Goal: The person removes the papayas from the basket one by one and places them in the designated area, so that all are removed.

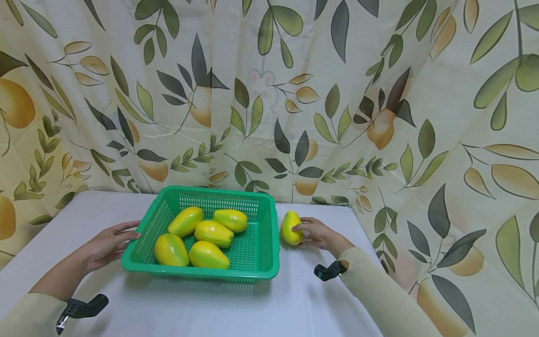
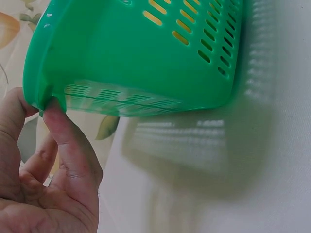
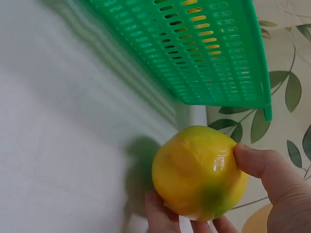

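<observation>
On the table, a green plastic basket (image 1: 265, 274) with slotted walls holds several yellow-green papayas (image 1: 213, 233). My left hand (image 1: 107, 245) is at its left side, and the left wrist view shows the thumb and a finger pinching the basket's rim (image 2: 34, 63). To the right of the basket, my right hand (image 1: 316, 234) grips another papaya (image 1: 290, 228), thumb on one side and fingers on the other. Seen close up in the right wrist view, this papaya (image 3: 194, 170) is glossy yellow with a green patch, just beside the basket's slotted wall (image 3: 209, 58).
A white cloth covers the table (image 1: 189, 309). Behind it and along the right hangs a curtain (image 1: 261, 154) printed with leaves and fruit. Each wrist wears a black strap, one at the left (image 1: 84, 306) and one at the right (image 1: 330, 270).
</observation>
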Tool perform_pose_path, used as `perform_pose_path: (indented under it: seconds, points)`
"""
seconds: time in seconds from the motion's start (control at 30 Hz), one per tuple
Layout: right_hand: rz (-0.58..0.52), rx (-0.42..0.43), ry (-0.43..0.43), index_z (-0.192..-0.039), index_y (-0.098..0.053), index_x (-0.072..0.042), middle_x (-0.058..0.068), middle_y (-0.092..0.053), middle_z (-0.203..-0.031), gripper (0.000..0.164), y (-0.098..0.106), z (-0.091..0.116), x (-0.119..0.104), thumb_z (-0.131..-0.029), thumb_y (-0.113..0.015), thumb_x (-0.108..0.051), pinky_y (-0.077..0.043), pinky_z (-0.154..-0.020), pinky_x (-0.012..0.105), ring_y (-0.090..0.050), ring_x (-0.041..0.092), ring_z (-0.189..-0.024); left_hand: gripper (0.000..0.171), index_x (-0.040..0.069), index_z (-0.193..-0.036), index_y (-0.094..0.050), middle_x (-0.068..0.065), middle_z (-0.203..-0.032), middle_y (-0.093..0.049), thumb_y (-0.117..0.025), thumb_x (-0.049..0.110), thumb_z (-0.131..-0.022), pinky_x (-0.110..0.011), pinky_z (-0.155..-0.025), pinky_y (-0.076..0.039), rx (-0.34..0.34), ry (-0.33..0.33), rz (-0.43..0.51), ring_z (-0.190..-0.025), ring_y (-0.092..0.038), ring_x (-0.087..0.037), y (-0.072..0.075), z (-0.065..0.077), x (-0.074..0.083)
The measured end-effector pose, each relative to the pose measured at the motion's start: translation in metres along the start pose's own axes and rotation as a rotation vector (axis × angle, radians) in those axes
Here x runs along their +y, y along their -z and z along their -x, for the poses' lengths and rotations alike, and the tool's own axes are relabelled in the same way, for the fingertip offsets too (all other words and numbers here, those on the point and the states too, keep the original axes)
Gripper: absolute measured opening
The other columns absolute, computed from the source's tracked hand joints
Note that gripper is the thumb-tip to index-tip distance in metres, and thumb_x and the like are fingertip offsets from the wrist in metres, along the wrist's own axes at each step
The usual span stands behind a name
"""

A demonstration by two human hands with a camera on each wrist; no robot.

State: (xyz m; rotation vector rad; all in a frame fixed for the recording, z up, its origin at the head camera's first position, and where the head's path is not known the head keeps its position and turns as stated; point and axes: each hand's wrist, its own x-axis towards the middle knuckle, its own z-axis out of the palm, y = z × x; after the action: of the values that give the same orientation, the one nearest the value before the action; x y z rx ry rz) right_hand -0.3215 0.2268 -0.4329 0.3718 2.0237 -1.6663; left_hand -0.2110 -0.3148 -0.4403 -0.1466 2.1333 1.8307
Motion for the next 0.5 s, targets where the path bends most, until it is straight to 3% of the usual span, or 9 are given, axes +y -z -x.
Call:
perform_pose_path:
  seconds: [0.5]
  points:
    - [-0.011, 0.005, -0.017, -0.153, -0.019, -0.004, 0.027, -0.024, -0.152, 0.08, 0.0009, -0.0024, 0.0061, -0.091, -0.068, -0.014, -0.045, -0.106, 0.055, -0.033, 0.047, -0.136, 0.08, -0.002, -0.155, -0.011, 0.015, -0.103, -0.064, -0.06, 0.028, -0.098, -0.037, -0.088, -0.059, 0.001, 0.01, -0.002, -0.096, -0.07, -0.01, -0.0002, 0.0013, 0.0026]
